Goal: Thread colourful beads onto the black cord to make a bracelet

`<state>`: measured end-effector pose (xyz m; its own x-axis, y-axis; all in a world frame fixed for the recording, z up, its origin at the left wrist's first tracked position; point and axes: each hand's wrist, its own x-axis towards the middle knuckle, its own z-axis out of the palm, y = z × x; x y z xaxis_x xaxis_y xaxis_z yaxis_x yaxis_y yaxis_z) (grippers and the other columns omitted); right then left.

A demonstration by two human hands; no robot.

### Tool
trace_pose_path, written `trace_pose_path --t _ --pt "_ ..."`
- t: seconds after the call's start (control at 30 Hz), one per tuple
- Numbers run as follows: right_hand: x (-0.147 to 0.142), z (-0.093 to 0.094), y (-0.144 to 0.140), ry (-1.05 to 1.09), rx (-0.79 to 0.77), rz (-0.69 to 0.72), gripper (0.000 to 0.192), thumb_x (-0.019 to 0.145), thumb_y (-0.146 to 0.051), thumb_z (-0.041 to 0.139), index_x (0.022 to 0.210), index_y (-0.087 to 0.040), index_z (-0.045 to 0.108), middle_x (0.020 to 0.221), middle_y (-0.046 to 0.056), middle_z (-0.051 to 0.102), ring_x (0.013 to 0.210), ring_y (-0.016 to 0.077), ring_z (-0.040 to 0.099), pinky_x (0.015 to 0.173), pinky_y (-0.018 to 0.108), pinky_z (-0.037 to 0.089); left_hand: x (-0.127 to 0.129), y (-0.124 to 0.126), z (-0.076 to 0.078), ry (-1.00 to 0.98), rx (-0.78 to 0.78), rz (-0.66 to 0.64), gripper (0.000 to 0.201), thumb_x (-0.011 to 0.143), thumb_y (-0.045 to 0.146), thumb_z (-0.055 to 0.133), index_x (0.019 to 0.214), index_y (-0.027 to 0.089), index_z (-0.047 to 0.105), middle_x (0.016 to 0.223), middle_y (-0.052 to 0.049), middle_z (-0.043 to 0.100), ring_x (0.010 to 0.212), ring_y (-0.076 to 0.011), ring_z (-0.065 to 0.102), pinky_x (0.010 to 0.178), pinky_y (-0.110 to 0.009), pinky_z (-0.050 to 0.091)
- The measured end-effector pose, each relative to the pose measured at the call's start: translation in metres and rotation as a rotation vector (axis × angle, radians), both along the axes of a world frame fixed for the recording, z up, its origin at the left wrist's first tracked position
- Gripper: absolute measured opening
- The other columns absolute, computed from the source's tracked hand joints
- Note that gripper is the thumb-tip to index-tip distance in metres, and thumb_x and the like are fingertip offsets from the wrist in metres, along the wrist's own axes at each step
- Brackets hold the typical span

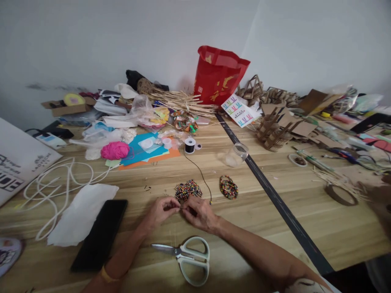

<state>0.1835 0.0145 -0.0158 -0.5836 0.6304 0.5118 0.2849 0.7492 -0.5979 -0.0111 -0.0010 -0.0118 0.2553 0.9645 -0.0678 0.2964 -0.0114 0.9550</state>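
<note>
My left hand (161, 210) and my right hand (201, 213) meet fingertip to fingertip over the table, both pinched closed. Between them shows a bit of thin dark cord (182, 208); whether a bead is on it I cannot make out. Just beyond my fingers lies a heap of multicoloured beads (187, 189), partly covered by my right hand. A beaded bracelet coil (229, 187) lies to the right. Black cord (200, 171) runs from a spool (190, 145) down to a small bead near my right hand. White-handled scissors (192, 258) lie open nearer me.
A black phone (100, 234) and white paper (85, 211) lie left, beside a white cable (70, 175). A clear jar (236, 155) stands beyond the bracelet coil. Pink yarn (115, 150), a red bag (218, 75) and woven baskets (271, 132) crowd the back.
</note>
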Motion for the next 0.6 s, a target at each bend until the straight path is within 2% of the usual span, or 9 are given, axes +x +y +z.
trace_pose_path --t 0.37,0.6 --pt "0.0008 0.0023 0.0006 -0.017 0.000 0.013 0.007 0.085 -0.017 0.051 0.081 -0.019 0.056 0.070 0.003 0.061 0.062 0.0135 0.056 0.057 0.022 0.041 0.0003 -0.0002 0.0006 0.029 -0.017 0.002 0.011 0.070 0.025 0.066 0.072 0.014 0.066 0.066 -0.003 0.066 0.063 -0.0157 0.059 0.060 -0.025 0.046" --pt "0.0002 -0.0004 0.0005 -0.004 -0.002 0.013 0.007 0.083 -0.014 0.051 0.082 -0.019 0.056 0.070 0.003 0.061 0.063 0.0144 0.057 0.057 0.023 0.041 -0.0013 -0.0001 0.0009 0.024 -0.020 0.000 0.011 0.071 0.024 0.066 0.073 0.014 0.066 0.069 -0.004 0.067 0.066 -0.0167 0.061 0.063 -0.026 0.047"
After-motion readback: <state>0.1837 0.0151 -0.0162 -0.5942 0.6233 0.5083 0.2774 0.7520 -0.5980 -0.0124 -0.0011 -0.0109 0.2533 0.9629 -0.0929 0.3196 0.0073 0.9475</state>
